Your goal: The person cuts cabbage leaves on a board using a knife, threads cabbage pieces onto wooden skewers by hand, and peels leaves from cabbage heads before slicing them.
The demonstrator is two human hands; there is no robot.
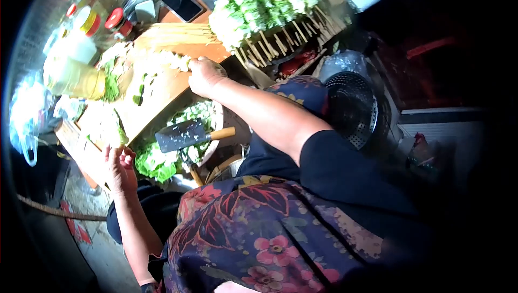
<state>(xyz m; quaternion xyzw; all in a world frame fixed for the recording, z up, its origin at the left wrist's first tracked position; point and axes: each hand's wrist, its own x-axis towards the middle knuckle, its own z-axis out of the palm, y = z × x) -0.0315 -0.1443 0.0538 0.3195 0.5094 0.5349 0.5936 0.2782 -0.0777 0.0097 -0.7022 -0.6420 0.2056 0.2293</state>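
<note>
My left hand (121, 168) is at the near left end of the wooden board, its fingers curled against a pale green lettuce leaf (116, 134). Across the board, my right hand (206, 77) is closed at the right edge. A small pale green bit shows at its fingertips, beside a row of whitish vegetable pieces (174, 60); glare hides what exactly it grips. Between my hands, a cleaver (181, 135) with a wooden handle rests across a tub holding chopped greens and lettuce leaves (156, 164). Thin wooden skewers (175, 34) lie along the board's far side.
Many skewers threaded with greens (264, 10) are stacked at the far right. Behind the board are a phone (182, 6), a red-lidded jar (118, 23) and a yellowish plastic container (81, 80). A perforated metal basket (353, 107) stands by my right knee.
</note>
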